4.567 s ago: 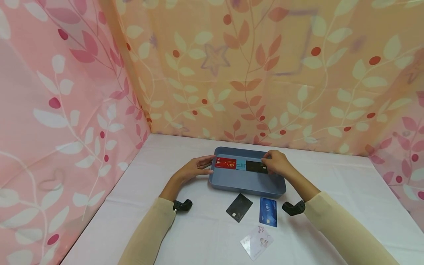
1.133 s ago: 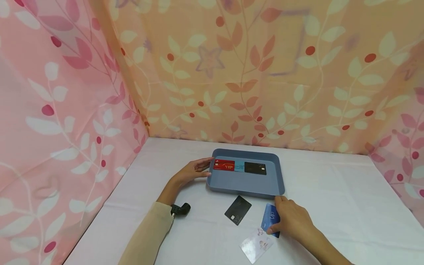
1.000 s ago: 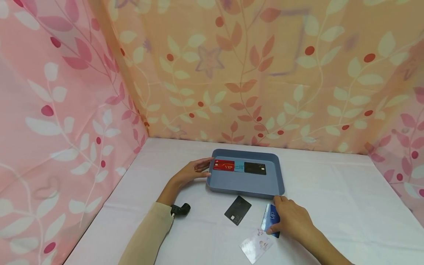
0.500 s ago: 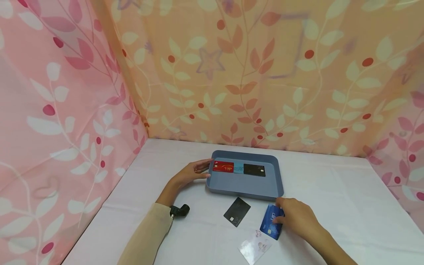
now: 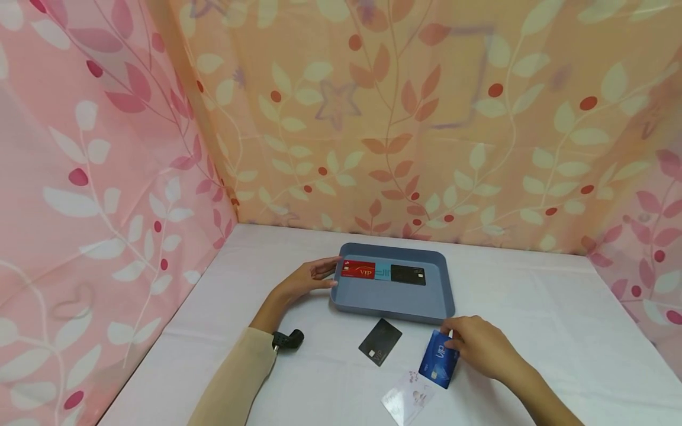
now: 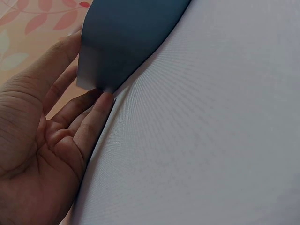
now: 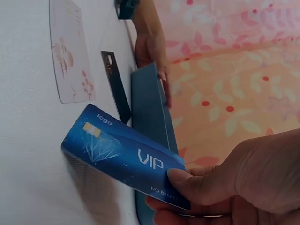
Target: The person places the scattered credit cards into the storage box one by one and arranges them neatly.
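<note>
In the head view my right hand (image 5: 482, 343) pinches a blue VIP card (image 5: 438, 358) between thumb and fingers, just in front of the tray's near right corner. The right wrist view shows this card (image 7: 117, 152) tilted, its printed face and gold chip visible. My left hand (image 5: 305, 279) touches the left wall of a blue-grey tray (image 5: 394, 303) with fairly straight fingers and thumb; the left wrist view has its fingertips against the tray's corner (image 6: 122, 42). Inside the tray, a red VIP card (image 5: 358, 270), a light blue card (image 5: 382, 271) and a black card (image 5: 408, 275) lie in a row.
A second black VIP card (image 5: 380, 342) lies on the white tablecloth (image 5: 314, 384) before the tray. Nearer still is a pale card with a flower print (image 5: 409, 399). Patterned fabric walls (image 5: 298, 136) stand behind and to the sides.
My right hand has left the black card in the tray and come down to the blue card. It has picked that card up off the cloth and turned it. The left hand stays at the tray.
</note>
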Available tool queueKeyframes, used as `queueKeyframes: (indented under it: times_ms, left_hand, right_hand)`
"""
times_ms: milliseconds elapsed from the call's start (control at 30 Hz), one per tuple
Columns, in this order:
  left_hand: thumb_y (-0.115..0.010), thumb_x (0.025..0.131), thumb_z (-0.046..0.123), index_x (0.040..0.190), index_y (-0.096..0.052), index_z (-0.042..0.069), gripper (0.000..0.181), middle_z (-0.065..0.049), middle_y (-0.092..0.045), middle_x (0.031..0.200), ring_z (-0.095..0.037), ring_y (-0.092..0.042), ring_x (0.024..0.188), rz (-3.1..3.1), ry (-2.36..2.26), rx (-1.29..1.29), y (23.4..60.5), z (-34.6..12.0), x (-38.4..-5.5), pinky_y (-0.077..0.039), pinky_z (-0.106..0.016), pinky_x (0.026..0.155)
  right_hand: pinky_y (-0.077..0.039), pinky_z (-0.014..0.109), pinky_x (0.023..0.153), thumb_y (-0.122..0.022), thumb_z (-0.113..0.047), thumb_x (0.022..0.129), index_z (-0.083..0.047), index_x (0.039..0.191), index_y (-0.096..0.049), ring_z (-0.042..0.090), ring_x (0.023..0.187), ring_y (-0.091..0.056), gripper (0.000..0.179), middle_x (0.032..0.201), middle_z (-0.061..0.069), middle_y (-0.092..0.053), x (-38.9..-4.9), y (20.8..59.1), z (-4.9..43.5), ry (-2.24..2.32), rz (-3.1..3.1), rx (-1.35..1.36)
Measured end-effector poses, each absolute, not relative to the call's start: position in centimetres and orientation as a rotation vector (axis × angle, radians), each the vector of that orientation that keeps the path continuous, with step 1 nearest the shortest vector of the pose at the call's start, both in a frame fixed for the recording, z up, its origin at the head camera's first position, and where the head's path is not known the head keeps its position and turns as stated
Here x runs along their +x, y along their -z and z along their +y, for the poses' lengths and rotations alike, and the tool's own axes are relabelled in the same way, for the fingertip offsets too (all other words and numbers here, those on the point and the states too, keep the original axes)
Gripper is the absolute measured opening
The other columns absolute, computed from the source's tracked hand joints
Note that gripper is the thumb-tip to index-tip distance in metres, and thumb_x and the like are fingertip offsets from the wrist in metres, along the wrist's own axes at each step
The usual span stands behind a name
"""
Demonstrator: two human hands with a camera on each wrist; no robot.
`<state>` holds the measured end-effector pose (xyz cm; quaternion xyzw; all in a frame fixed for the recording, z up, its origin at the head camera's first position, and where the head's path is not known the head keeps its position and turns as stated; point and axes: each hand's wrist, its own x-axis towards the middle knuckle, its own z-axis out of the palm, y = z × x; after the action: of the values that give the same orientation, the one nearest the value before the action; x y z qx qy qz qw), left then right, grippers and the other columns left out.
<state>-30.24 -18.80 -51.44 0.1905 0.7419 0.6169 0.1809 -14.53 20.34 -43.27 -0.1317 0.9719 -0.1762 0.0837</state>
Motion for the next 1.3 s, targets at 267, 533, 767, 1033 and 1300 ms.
queueKeyframes:
  times_ms: [267,533,767,1033,1300]
  left_hand:
    - [-0.079,0.09,0.017,0.155,-0.044,0.014,0.074,-0.004,-0.045,0.157,-0.021,-0.041,0.146,2.104,-1.732,0.554,51.5,-18.9,-30.3,-0.037,-0.039,0.116]
    - [-0.079,0.09,0.016,0.154,-0.045,0.016,0.072,-0.002,-0.047,0.156,-0.02,-0.041,0.145,2.111,-1.732,0.548,51.5,-18.9,-30.3,-0.037,-0.038,0.116]
    - [-0.079,0.09,0.016,0.154,-0.045,0.014,0.073,-0.003,-0.046,0.156,-0.02,-0.041,0.145,2.097,-1.74,0.547,51.5,-18.8,-30.3,-0.035,-0.038,0.117]
    - [-0.079,0.09,0.017,0.154,-0.046,0.017,0.072,-0.001,-0.046,0.156,-0.02,-0.041,0.146,2.11,-1.73,0.551,51.6,-18.9,-30.4,-0.036,-0.038,0.116]
    - [-0.08,0.09,0.017,0.154,-0.047,0.019,0.072,-0.002,-0.046,0.156,-0.02,-0.041,0.146,2.127,-1.719,0.556,51.5,-18.9,-30.4,-0.038,-0.037,0.115]
  right_hand:
    - [-0.049,0.028,0.063,-0.07,0.005,0.09,-0.006,0.098,-0.071,0.015,0.073,-0.054,0.014,0.079,-0.004,-0.061,-14.9,43.0,21.5,0.805,2.762,-0.519]
    - [-0.053,0.025,0.061,-0.067,0.005,0.091,-0.005,0.1,-0.069,0.014,0.074,-0.058,0.013,0.083,-0.002,-0.066,-15.0,42.5,22.1,0.95,2.658,-0.611]
    - [-0.058,0.026,0.065,-0.067,0.005,0.093,-0.002,0.113,-0.07,0.018,0.079,-0.059,0.021,0.089,0.003,-0.067,-15.0,41.9,22.3,0.997,2.656,-0.594]
    - [-0.058,0.024,0.064,-0.066,0.005,0.093,-0.003,0.117,-0.068,0.02,0.081,-0.061,0.026,0.091,0.005,-0.065,-15.2,41.9,22.6,1.08,2.665,-0.59]
    - [-0.06,0.029,0.063,-0.066,0.005,0.093,0.004,0.118,-0.063,0.022,0.078,-0.063,0.024,0.087,0.007,-0.064,-15.3,41.8,22.6,1.251,2.522,-0.519]
